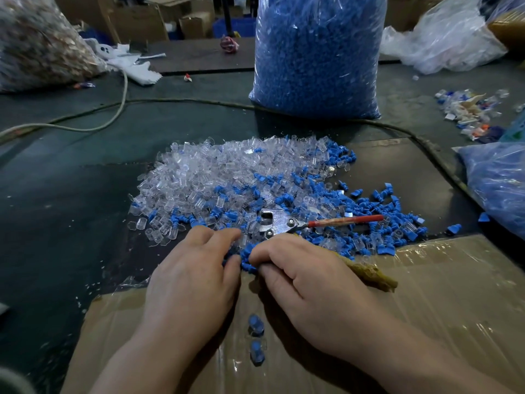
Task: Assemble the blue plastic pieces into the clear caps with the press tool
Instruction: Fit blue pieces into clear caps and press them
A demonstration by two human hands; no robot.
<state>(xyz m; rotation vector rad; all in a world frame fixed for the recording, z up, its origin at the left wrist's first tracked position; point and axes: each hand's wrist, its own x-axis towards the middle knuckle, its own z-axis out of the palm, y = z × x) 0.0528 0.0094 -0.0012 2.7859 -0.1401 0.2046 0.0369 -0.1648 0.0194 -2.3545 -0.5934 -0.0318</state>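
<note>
A heap of clear caps (216, 172) mixed with blue plastic pieces (397, 220) covers the middle of the table. The metal press tool (277, 221) with its red handle (345, 220) lies in the heap, just beyond my fingers. My left hand (196, 277) rests at the heap's near edge, fingers curled onto the parts. My right hand (301, 274) pinches a blue piece (246, 255) between thumb and forefinger, right beside my left thumb. Two assembled blue-filled caps (256, 339) lie on the cardboard between my wrists.
A tall clear bag of blue pieces (315, 52) stands behind the heap. Another bag (500, 186) lies at the right, and a bag of coppery parts (42, 44) at the far left. A cable (122, 92) crosses the dark table. A taped cardboard box (440, 308) sits under my hands.
</note>
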